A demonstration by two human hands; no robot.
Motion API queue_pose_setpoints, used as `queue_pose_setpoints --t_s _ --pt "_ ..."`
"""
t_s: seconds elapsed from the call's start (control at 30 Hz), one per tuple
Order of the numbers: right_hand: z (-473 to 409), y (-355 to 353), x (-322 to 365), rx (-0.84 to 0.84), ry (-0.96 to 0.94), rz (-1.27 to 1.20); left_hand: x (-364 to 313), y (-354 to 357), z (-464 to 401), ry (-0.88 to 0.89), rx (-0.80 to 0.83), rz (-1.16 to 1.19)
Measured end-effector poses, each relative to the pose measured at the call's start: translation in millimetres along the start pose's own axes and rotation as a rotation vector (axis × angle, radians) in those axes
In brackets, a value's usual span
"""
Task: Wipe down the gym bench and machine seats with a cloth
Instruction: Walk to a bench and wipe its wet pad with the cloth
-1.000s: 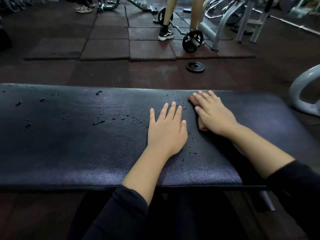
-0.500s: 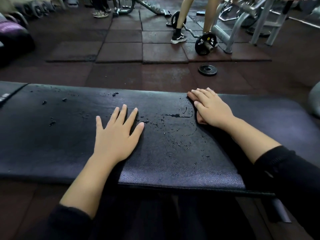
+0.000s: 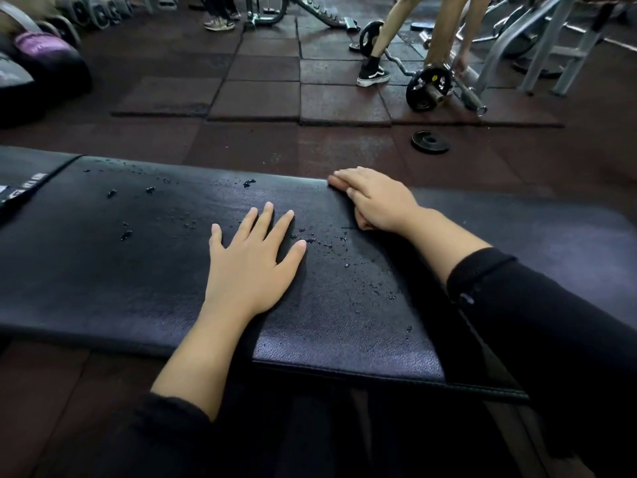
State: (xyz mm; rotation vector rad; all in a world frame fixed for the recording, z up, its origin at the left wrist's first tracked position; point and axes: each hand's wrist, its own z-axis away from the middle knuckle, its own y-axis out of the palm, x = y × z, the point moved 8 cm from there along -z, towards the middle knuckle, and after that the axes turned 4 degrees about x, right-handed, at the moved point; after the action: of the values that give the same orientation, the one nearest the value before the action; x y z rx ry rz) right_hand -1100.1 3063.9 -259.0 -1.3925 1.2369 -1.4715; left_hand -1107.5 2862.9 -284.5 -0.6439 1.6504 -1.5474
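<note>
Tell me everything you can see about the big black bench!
The bench is a long, flat pad covered in black, grainy, leather-like material with a stitched front edge. It lies level across the view above a dark reddish floor. Small water drops dot its top. The left hand lies flat on its middle, fingers spread; the right hand rests flat near its far edge. No cloth shows.

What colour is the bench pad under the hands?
Black, with a fine leather-like grain and water droplets: the bench pad, seen in the head view.
</note>
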Motion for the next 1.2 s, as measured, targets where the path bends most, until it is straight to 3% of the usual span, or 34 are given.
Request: queue_pose_setpoints --t_s 0.23,0.37,0.5,0.7,0.8,0.93,1.07,1.2 --pt "72.1 -3.1 -0.2 0.14 -0.328 -0.04 2.0 0.2 0.6 0.011 -0.008 0.006" --pt "57.4 -18.4 -38.5 0.1 -0.202 -0.045 0.6 1.0 -2.6 0.001 -0.018 0.006" --pt "14.8 -10.7 -34.3 0.042 -0.014 -0.004 -0.5 1.0 -3.1 -0.004 -0.013 0.01" --pt "33.5 12.6 22.2 0.04 -0.233 0.01 1.3 0.1 -2.6 -0.006 -0.024 0.002" --pt "71.2 3.8 7.0 0.134 -0.378 -0.015 0.6 -0.3 -1.8 0.001 -0.027 0.015" --pt "60.6 -18.3 -49.2 0.11 -0.259 -0.064 -0.9 0.2 -3.5 -0.004 -0.023 0.014" --pt "16.0 -9.7 -48.2 0.04 -0.046 -0.029 -0.7 0.7 -4.5 -0.007 -0.023 0.013" --pt "4.7 10.7 0.4 0.058 -0.139 0.014 0.2 0.3 -4.1 -0.012 -0.03 0.013"
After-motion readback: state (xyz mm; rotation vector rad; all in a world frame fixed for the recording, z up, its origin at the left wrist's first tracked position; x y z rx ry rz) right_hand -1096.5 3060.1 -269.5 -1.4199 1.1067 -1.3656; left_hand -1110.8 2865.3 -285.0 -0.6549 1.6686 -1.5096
